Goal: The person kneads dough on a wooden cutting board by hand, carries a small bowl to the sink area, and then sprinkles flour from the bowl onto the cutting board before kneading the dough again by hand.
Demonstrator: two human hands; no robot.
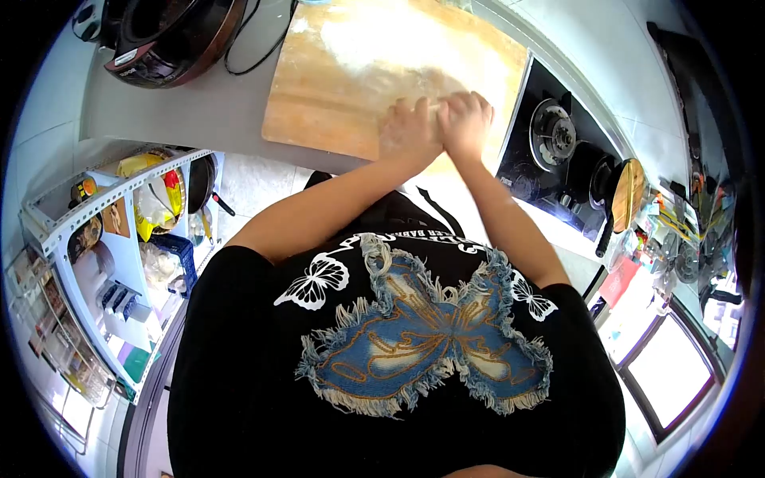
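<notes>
A wooden board point(319, 111) lies on the counter, with white flour point(374, 40) spread over its upper part. My left hand point(409, 131) is on the board near its lower right, fingers curled and pressed down. Right beside it, touching or nearly touching at the thumbs, my right hand point(465, 119) is also curled with its fingers bent. Something pale, perhaps dough, shows faintly between and under the fingers; the hands hide most of it and the area is blurred.
A dark, rounded appliance point(171, 48) with a black cord point(253, 60) stands on the grey counter point(191, 111) at the left. A black gas stove point(552, 135) adjoins the board's right side. Below left is a white shelf rack point(119, 183); a round wooden board point(628, 195) stands at the right.
</notes>
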